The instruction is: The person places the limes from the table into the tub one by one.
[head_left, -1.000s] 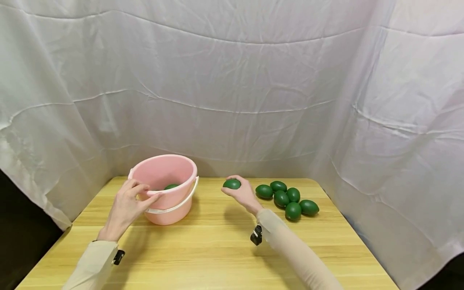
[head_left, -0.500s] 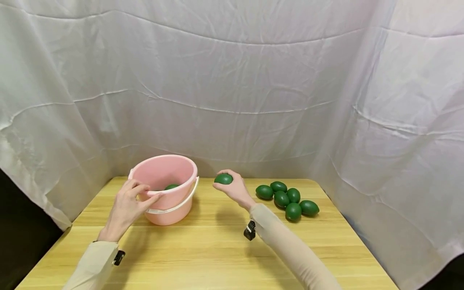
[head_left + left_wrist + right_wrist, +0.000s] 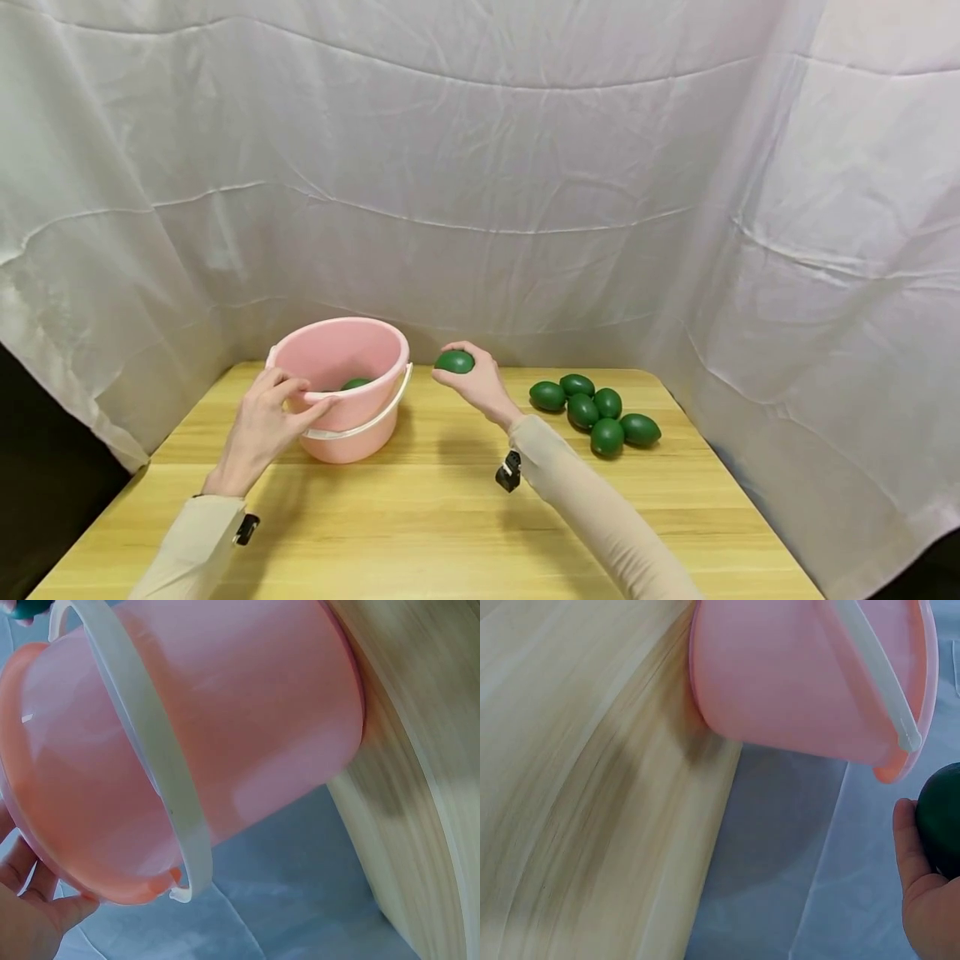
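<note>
My left hand (image 3: 258,429) grips the near-left rim of a pink bucket (image 3: 348,446), thumb outside and fingers over the edge. In the left wrist view those fingers (image 3: 19,866) lie at the bucket's lip. Inside the bucket part of a green lime (image 3: 356,383) shows; the rest of the inside is hidden by the wall. Raised above the table to the right of the bucket, my right hand (image 3: 486,387) holds another dark green lime (image 3: 454,362) between thumb and fingers. The right wrist view has this lime (image 3: 943,817) at its right edge, apart from the bucket.
Several green limes (image 3: 583,412) lie in a cluster on the right side of the wooden table (image 3: 420,533). The bucket's white handle (image 3: 367,425) hangs down across its front. A pale cloth (image 3: 480,208) surrounds the table at the back and sides.
My right hand has moved left and slightly up with the lime, closer to the bucket. The left hand stays on the rim, and the limes on the table have not moved.
</note>
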Available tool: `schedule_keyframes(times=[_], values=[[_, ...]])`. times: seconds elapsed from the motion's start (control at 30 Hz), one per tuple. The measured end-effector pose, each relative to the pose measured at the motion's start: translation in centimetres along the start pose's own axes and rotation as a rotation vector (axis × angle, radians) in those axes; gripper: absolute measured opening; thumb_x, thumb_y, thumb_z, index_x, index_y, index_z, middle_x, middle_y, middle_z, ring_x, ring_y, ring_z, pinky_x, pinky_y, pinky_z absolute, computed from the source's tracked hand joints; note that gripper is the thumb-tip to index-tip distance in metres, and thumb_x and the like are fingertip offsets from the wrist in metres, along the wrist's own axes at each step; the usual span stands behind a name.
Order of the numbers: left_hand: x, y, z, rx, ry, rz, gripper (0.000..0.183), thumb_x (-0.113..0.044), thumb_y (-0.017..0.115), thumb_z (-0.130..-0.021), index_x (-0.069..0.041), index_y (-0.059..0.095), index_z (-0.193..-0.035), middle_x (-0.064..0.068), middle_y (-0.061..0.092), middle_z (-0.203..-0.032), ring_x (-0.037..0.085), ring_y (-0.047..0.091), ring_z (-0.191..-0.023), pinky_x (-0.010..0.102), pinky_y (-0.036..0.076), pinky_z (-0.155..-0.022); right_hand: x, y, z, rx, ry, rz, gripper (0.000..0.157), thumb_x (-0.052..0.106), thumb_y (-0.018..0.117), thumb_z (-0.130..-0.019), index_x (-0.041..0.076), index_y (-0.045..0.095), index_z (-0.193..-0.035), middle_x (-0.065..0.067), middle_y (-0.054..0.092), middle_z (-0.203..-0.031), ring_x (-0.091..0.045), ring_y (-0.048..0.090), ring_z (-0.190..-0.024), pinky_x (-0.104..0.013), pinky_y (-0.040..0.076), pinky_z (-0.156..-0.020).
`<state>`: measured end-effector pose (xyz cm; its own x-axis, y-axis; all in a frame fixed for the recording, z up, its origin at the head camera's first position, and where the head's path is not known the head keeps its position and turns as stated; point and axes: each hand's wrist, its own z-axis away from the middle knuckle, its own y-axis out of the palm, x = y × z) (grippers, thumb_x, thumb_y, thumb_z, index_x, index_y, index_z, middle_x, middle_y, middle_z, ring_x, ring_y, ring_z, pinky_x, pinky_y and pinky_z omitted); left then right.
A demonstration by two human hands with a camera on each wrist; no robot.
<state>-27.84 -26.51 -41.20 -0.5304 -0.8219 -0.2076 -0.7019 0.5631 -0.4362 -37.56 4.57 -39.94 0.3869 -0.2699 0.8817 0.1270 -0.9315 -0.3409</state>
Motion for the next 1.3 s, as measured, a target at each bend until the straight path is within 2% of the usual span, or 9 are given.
schedule_keyframes(times=[0.37,0.6,0.93,1.13,1.3], values=[[-0.1,0.1,0.0,0.004,-0.015,0.014,0.031,-0.016,0.092,-0.060,-0.002,0.069,-0.076,0.006,0.056,-0.079,0.018,0.048,-0.077,0.020,0.036,-0.071,1.5,0.9,-0.5,-0.001,-0.036,-0.006,0.045,0.029,0.081,-0.078,0.019,0.065,-0.118,-0.006,0.064,-0.114,-0.021,0.064,-0.094,-0.033,0.055,-0.074],[0.0,0.2,-0.1,0.010,-0.006,0.004,0.031,-0.018,0.091,-0.061,-0.002,0.069,-0.075,0.006,0.054,-0.077,0.019,0.047,-0.074,0.026,0.036,-0.071,2.1,1.3,-0.7,-0.010,-0.059,-0.007,0.041,0.029,0.081,-0.078,0.022,0.065,-0.116,-0.004,0.063,-0.116,-0.021,0.063,-0.096,-0.034,0.055,-0.075],[0.0,0.2,0.1,0.023,-0.039,-0.002,0.034,-0.020,0.093,-0.060,-0.002,0.070,-0.077,0.006,0.052,-0.077,0.018,0.045,-0.072,0.025,0.035,-0.068,3.0,1.6,-1.0,-0.010,-0.091,0.004,0.044,0.029,0.082,-0.078,0.020,0.065,-0.118,-0.004,0.064,-0.117,-0.021,0.063,-0.096,-0.033,0.055,-0.075],[-0.1,0.2,0.0,0.024,-0.042,-0.001,0.034,-0.021,0.093,-0.060,-0.003,0.070,-0.077,0.005,0.052,-0.078,0.017,0.045,-0.072,0.025,0.035,-0.068,3.7,2.1,-1.2,0.027,-0.115,0.009,0.044,0.028,0.083,-0.078,0.021,0.065,-0.117,-0.003,0.064,-0.117,-0.019,0.064,-0.097,-0.032,0.056,-0.076],[-0.1,0.0,-0.1,0.030,-0.039,-0.007,0.034,-0.020,0.093,-0.059,-0.002,0.071,-0.078,0.006,0.052,-0.077,0.018,0.046,-0.073,0.028,0.037,-0.068,4.0,2.5,-1.5,0.058,-0.145,0.040,0.045,0.030,0.082,-0.079,0.018,0.065,-0.119,0.000,0.065,-0.113,-0.017,0.065,-0.092,-0.031,0.056,-0.075]])
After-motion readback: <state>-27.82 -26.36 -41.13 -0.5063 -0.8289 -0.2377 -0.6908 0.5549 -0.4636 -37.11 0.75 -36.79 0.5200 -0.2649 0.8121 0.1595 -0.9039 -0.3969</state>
